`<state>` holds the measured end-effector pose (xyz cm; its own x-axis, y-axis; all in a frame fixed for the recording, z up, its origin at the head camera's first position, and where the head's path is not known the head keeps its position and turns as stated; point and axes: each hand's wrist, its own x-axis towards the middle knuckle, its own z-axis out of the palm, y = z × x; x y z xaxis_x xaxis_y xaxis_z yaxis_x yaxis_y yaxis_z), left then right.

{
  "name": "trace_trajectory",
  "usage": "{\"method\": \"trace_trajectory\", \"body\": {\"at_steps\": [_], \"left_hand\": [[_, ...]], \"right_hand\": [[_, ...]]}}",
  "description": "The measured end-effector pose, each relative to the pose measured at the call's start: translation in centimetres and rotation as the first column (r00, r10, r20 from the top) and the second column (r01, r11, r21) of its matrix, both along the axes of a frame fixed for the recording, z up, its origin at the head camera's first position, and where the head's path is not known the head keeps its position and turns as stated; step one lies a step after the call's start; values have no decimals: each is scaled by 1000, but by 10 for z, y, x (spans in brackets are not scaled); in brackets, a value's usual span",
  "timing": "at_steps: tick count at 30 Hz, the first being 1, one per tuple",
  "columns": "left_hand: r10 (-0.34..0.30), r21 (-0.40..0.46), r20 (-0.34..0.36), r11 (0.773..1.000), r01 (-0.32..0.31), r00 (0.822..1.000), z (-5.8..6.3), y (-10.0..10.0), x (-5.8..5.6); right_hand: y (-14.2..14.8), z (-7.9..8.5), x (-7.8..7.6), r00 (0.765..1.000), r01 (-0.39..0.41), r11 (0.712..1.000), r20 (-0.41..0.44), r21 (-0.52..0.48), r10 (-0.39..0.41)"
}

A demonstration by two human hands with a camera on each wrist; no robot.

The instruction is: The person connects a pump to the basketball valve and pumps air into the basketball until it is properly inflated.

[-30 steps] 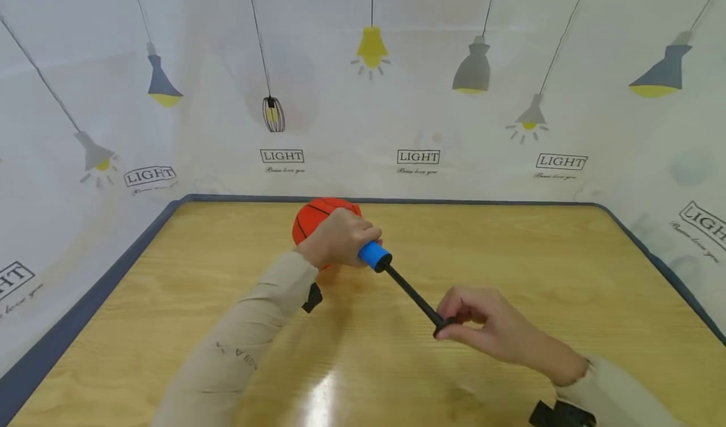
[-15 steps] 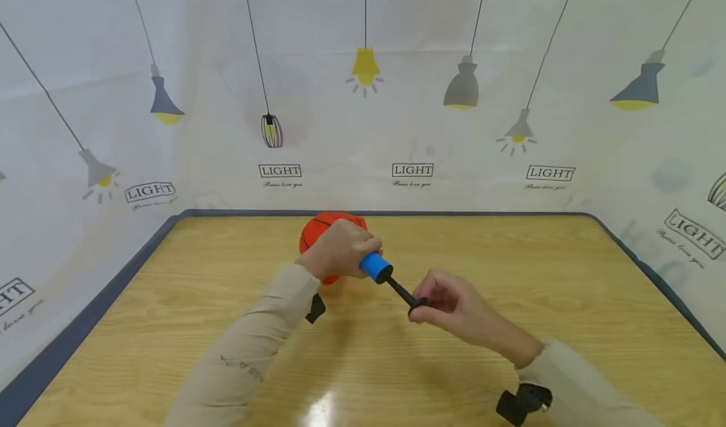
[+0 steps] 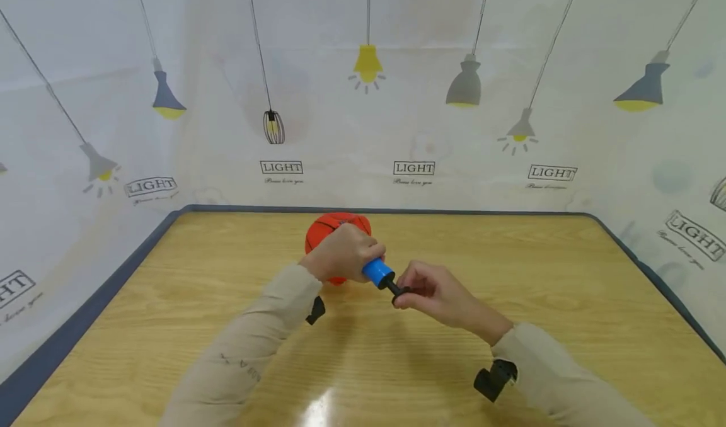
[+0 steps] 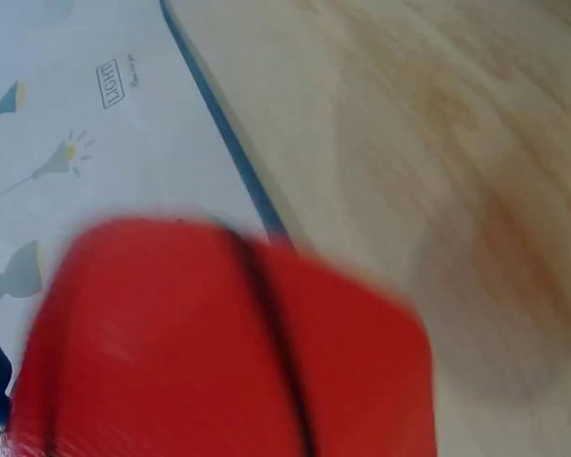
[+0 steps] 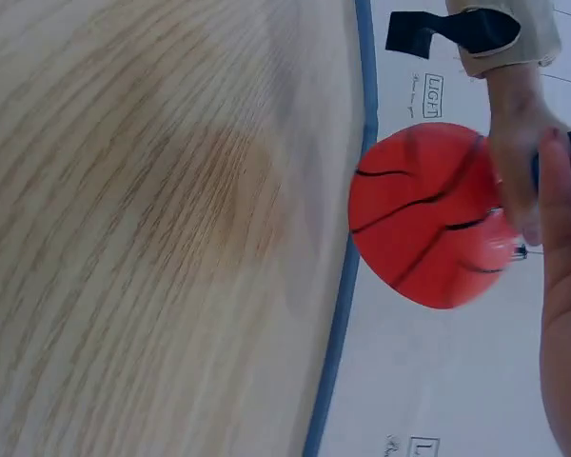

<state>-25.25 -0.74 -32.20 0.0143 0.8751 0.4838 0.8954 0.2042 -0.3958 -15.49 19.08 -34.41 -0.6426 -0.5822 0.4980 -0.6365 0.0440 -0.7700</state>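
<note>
My left hand [image 3: 347, 250] grips the blue barrel of a hand pump [image 3: 377, 273], which slants down toward the right. Fingers and thumb of my right hand [image 3: 433, 293] pinch the black handle at the end of its rod. Only a short length of the rod shows outside the barrel. Behind the left hand is a red ball [image 3: 320, 228] with black lines, like a small basketball, its outline uneven at the top. In the left wrist view the ball [image 4: 209, 352] fills the lower part, blurred. The right wrist view shows the ball [image 5: 428, 219] beside the left hand; the pump's far end is hidden.
A wooden table [image 3: 510, 263] with a dark blue border [image 3: 476, 211] lies below the hands. White walls [image 3: 317, 87] printed with lamps stand at the back and both sides. A black device [image 3: 495, 380] is strapped to the right wrist.
My right hand has moved up and left, pushing the pump handle toward the barrel, so much less rod shows. The left hand and ball have shifted only slightly.
</note>
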Motion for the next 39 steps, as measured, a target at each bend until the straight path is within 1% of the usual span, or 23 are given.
{"method": "trace_trajectory", "body": {"at_steps": [2,4,6,8,10,11,13,16,18,19,21,23,25,27,29,30,32,34,35,37,39], "left_hand": [[8,-12,10,1000,-8,1000,-3,0,-2],[5,14,19,1000,-5,1000,-5,-3,-5],[-5,63,19,998,4,1000,-6,-8,-8],[-20,104,23,994,18,1000,-5,-12,-12],[-28,123,23,992,25,999,-4,-13,-14],[-31,126,20,992,28,999,-4,-13,-14],[-28,137,20,990,25,999,-3,-12,-13],[-16,170,24,985,11,1000,-3,-11,-13],[-16,182,29,983,11,999,-4,-10,-12],[-17,184,32,983,11,999,-5,-9,-12],[-32,176,36,984,25,999,-7,-7,-12],[-48,161,34,986,42,998,-7,-5,-12],[-53,159,37,986,46,998,-6,-5,-12],[-52,168,41,985,44,998,-3,-8,-13],[-41,190,35,981,33,999,0,-13,-13],[-34,198,35,980,27,999,1,-16,-13],[-27,197,25,980,22,999,1,-19,-13],[-31,176,16,984,28,999,1,-18,-12],[-34,168,13,985,32,999,0,-16,-11],[-44,167,-1,985,44,999,-2,-11,-8],[-52,167,-10,985,53,999,-3,-6,-6]], "right_hand": [[1,0,4,999,29,999,12,14,-29],[4,3,14,1000,26,1000,5,12,-26],[10,8,26,1000,-8,1000,7,-3,8],[17,12,37,999,-51,999,-10,-17,51],[20,16,42,996,-86,996,-36,-22,86],[21,18,42,996,-84,996,-36,-14,84],[17,22,35,996,-59,998,-73,9,60],[6,24,14,992,25,997,-122,68,-17],[-2,24,0,988,68,992,-148,105,-52],[-4,23,-5,986,85,989,-155,118,-66],[-7,21,-9,987,105,986,-135,130,-88],[-6,19,-6,993,92,990,-88,107,-82],[-2,18,3,998,67,996,-3,54,-66],[5,18,14,997,6,1000,75,-22,-4],[13,19,25,987,-66,993,139,-97,80],[17,19,30,981,-95,987,158,-126,115],[22,18,35,971,-151,975,162,-163,177],[22,16,32,971,-160,974,153,-162,185],[20,14,29,974,-160,975,135,-157,182],[14,11,17,981,-148,977,104,-153,165],[6,7,6,988,-113,983,92,-146,127]]}}
